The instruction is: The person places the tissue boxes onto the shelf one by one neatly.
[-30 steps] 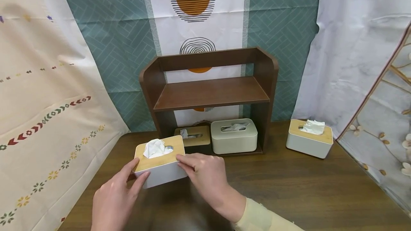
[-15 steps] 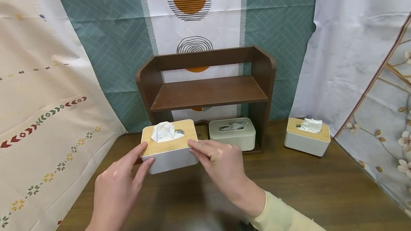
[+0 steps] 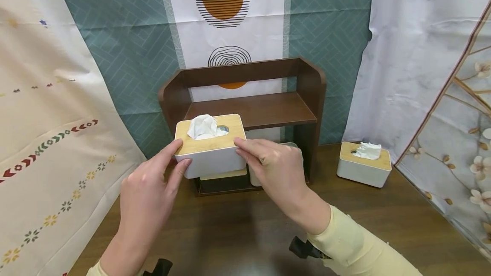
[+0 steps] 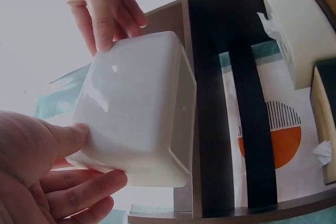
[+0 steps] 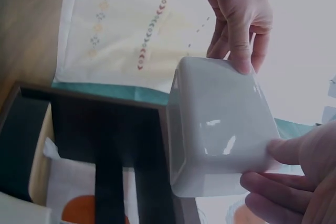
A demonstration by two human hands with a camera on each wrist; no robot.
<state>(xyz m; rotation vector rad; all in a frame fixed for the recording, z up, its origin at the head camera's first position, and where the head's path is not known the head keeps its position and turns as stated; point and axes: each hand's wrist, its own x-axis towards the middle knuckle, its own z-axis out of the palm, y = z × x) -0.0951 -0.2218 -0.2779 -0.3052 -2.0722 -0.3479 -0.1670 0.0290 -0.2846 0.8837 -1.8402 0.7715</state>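
Note:
A white tissue box (image 3: 210, 153) with a bamboo lid and a tissue sticking out is held in the air in front of the dark wooden shelf unit (image 3: 245, 110), about level with its upper shelf. My left hand (image 3: 153, 182) grips its left end and my right hand (image 3: 268, 165) grips its right end. The wrist views show the box's smooth white underside (image 4: 136, 108) (image 5: 220, 129) between thumb and fingers of both hands (image 4: 58, 166) (image 5: 294, 171).
In the shelf's lower bay stand a bamboo-lidded box (image 3: 222, 175) and a pale all-white box (image 3: 255, 179), both mostly hidden by my hands. Another bamboo-lidded tissue box (image 3: 364, 164) sits on the brown table (image 3: 383, 225) to the right. Patterned cloths hang behind.
Both hands have lifted the tissue box off the table and carried it up and toward the shelf, from near the table's front to the level of the upper shelf.

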